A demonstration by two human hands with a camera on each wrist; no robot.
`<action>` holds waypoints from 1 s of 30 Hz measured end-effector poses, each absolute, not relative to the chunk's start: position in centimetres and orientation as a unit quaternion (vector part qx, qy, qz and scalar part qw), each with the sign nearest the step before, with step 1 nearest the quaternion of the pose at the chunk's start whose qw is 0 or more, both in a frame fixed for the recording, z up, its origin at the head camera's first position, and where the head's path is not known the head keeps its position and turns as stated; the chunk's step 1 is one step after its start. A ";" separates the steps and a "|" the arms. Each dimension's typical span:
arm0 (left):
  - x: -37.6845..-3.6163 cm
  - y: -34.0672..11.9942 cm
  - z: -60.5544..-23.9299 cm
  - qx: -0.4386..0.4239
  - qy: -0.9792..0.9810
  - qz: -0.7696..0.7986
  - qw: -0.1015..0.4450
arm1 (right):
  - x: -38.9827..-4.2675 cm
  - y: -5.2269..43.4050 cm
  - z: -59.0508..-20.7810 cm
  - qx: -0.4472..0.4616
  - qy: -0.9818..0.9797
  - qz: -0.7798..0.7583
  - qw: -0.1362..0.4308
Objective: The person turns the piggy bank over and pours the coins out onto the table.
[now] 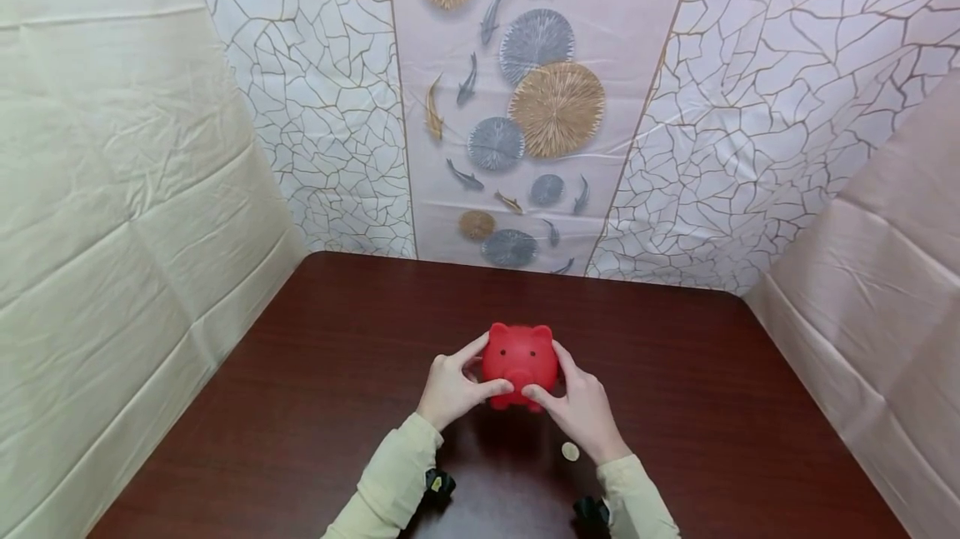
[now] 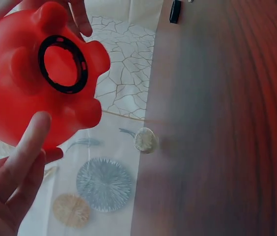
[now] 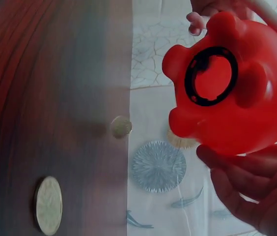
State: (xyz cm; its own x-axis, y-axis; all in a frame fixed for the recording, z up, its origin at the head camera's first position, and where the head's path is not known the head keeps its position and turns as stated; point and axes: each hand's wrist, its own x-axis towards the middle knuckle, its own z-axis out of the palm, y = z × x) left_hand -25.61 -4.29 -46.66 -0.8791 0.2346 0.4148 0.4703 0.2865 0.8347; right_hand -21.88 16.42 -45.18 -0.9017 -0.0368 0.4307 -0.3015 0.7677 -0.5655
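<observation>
A red piggy bank point(image 1: 519, 360) is held up off the table between both hands, its snout toward me. My left hand point(image 1: 452, 385) grips its left side, thumb on the front and fingers along the side. My right hand point(image 1: 583, 407) grips the other side the same way. Both wrist views show its underside, with a black-rimmed round hole point(image 2: 62, 64) between short feet. Below it, a coin point(image 3: 122, 127) appears near the table's far edge; whether it lies there or is in the air I cannot tell. Another coin point(image 1: 570, 451) lies by my right wrist.
The dark brown table point(image 1: 360, 314) has patterned cloth point(image 1: 510, 106) hanging behind it and pale cloth point(image 1: 150, 231) at the sides. A black device point(image 1: 440, 482) sits on my left wrist, another point(image 1: 591, 512) on the right.
</observation>
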 end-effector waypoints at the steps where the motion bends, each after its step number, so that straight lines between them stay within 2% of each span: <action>1: -25.6 -4.2 -46.5 -0.212 -0.794 -0.562 0.092 | -21.9 16.3 -45.2 0.085 -0.920 0.325 0.200; 4: -25.5 -4.0 -46.3 -0.183 -0.797 -0.572 0.067 | -22.0 16.1 -45.1 0.070 -0.925 0.322 0.191; 9: -25.5 -3.5 -46.0 -0.150 -0.821 -0.547 0.066 | -22.0 15.9 -44.7 0.051 -0.935 0.303 0.174; 16: -25.6 -3.0 -44.8 -0.130 -0.848 -0.513 0.038 | -22.0 15.9 -44.0 0.029 -0.948 0.247 0.197; 23: -25.8 -3.0 -44.5 -0.156 -0.835 -0.528 -0.008 | -21.7 16.2 -43.2 0.022 -0.957 0.233 0.173; 30: -26.0 -3.7 -45.2 -0.216 -0.786 -0.579 0.026 | -21.6 17.4 -43.5 0.083 -0.937 0.314 0.129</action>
